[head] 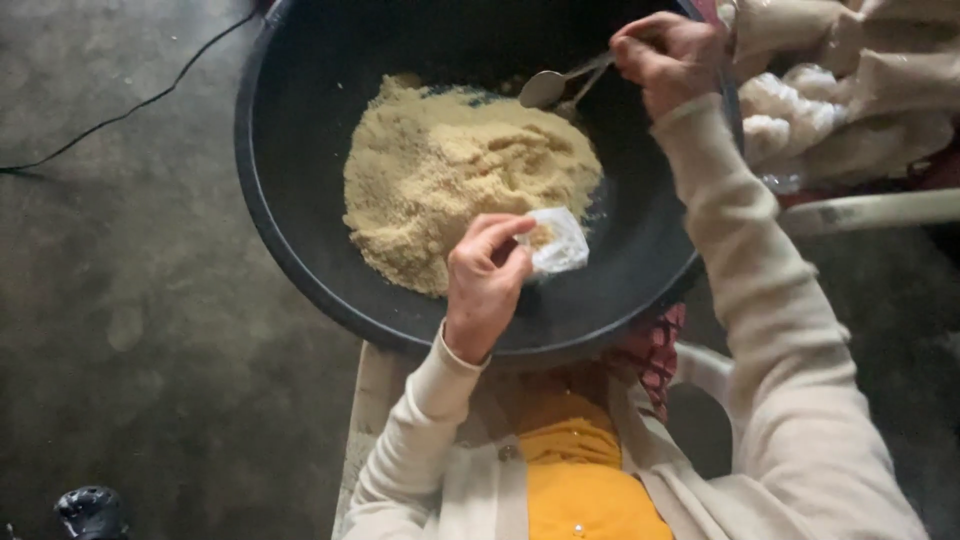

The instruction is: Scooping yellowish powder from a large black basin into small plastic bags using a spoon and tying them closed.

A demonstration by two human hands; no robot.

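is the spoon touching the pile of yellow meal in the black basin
Apart. The head view shows the metal spoon, held in the right hand, raised over dark bare basin, its bowl clear of the yellow crumbly meal pile.

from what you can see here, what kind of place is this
Probably a home or small workshop floor used for packing food by hand. A wide black basin of yellow meal sits over bare concrete floor, the left hand holds a small clear bag, and the right hand a spoon.

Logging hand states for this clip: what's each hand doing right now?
Left hand: closed on a small clear bag.
Right hand: closed on a metal spoon.
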